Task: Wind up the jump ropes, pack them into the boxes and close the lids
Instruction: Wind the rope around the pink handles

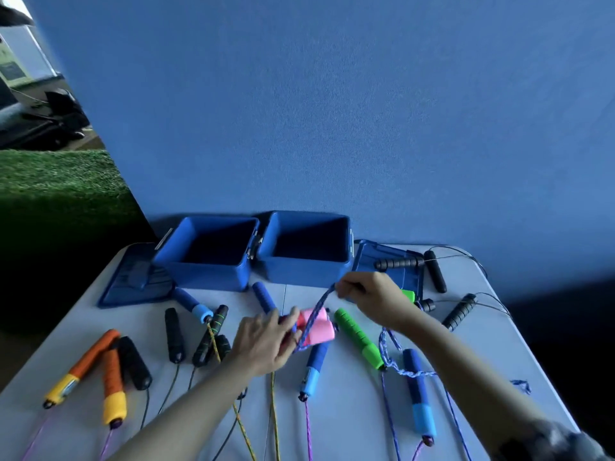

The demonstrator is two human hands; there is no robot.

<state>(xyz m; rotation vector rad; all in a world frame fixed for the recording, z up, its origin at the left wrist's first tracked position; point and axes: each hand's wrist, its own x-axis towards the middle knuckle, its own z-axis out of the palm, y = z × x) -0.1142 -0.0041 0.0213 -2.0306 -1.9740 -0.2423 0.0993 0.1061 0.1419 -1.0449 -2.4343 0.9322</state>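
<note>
The left hand grips the pink handles; the right hand pinches the blue cord. Slack could loosen the winding or snag the near green handle.

A pale counter is sitting against a blue wall that is filling most of the view. Past the wall's left edge, green artificial turf is covering the floor, and dark, blurred equipment is standing beyond it.
</note>
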